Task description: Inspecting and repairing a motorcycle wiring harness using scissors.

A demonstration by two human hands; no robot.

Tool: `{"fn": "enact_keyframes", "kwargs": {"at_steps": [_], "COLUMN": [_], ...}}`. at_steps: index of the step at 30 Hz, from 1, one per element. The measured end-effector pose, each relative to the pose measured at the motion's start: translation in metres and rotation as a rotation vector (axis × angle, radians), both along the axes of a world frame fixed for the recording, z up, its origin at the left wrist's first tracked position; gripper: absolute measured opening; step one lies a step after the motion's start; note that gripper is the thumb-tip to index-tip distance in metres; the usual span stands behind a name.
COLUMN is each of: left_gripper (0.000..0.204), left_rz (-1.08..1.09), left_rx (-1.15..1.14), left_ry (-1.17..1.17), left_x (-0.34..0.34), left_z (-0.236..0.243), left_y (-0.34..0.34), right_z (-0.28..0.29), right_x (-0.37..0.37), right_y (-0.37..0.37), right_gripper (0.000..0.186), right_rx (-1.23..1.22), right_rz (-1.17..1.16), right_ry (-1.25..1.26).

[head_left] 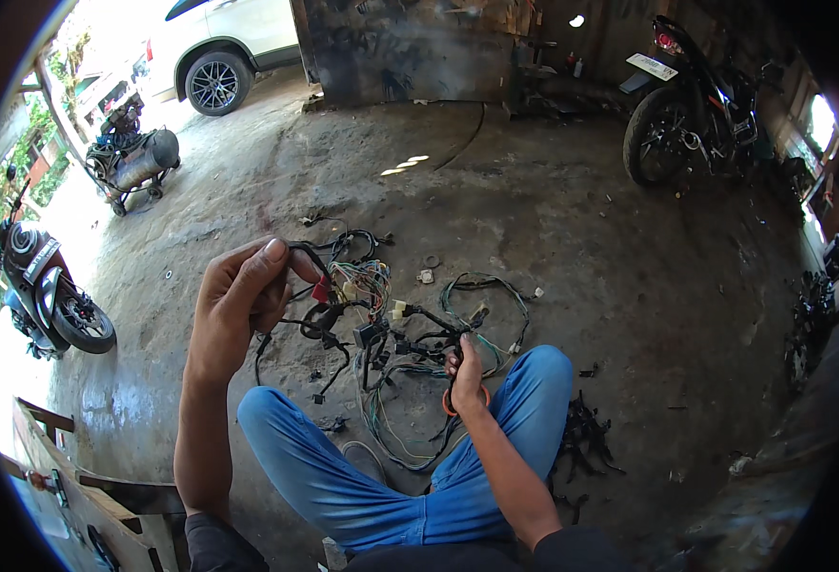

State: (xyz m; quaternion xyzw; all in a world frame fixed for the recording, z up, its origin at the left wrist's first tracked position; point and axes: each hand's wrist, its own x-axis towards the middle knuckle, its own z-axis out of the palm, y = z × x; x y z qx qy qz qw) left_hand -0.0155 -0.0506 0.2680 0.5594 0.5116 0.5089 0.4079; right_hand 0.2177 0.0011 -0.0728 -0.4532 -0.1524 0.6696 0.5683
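A tangled wiring harness (372,334) with black-wrapped branches, coloured wires and several plugs spreads over the floor before my knees. My left hand (243,291) is raised at its left side, thumb and fingers pinched on a black-wrapped branch. A red connector (321,289) hangs close to those fingers. My right hand (470,372) is closed around a black bundle of the same harness, above my right thigh. An orange ring-shaped thing (450,400) shows beside that wrist, partly hidden. Beyond the right hand lies a loop of greenish wires (524,329) with pale plugs.
Dark wire pieces (586,434) lie right of my knee. A small pale part (426,276) rests on the concrete floor (362,181). Around stand a scooter (76,319), an air compressor (143,162), a white car (257,33), a motorcycle (657,138) and a wooden bench (105,496).
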Motion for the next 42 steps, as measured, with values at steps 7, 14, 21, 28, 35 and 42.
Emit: {"fn": "enact_keyframes", "kwargs": {"at_steps": [7,14,21,28,35,42], "left_gripper": [0.046,0.046,0.044,0.044,0.044,0.045], "left_rz": [-0.025,-0.037,-0.03,-0.017,-0.021,0.011], "left_rx": [-0.007,0.017,0.025,0.007,0.01,0.008], "left_ry": [-0.035,-0.042,-0.063,-0.054,-0.065,-0.095], "left_x": [-0.0022,-0.0017,-0.0048,-0.0059,-0.0078,-0.0069], "left_z": [0.0002,0.0007,0.0019,0.0001,0.0004,0.003], "left_y": [-0.0017,-0.0017,-0.0016,-0.0008,0.0011,0.005], "right_z": [-0.0003,0.004,0.0072,0.0069,0.0042,0.004], "right_x": [-0.0002,0.0002,0.0005,0.0001,-0.0001,-0.0009], "right_y": [-0.0007,-0.0018,-0.0027,-0.0026,-0.0016,-0.0012], "right_gripper": [0.028,0.029,0.03,0.03,0.03,0.031], "right_rx": [0.017,0.01,0.003,0.009,0.008,-0.027], "right_rz": [0.001,-0.005,-0.005,-0.006,0.001,-0.006], "right_ry": [-0.004,0.004,0.001,-0.003,-0.004,-0.034]}}
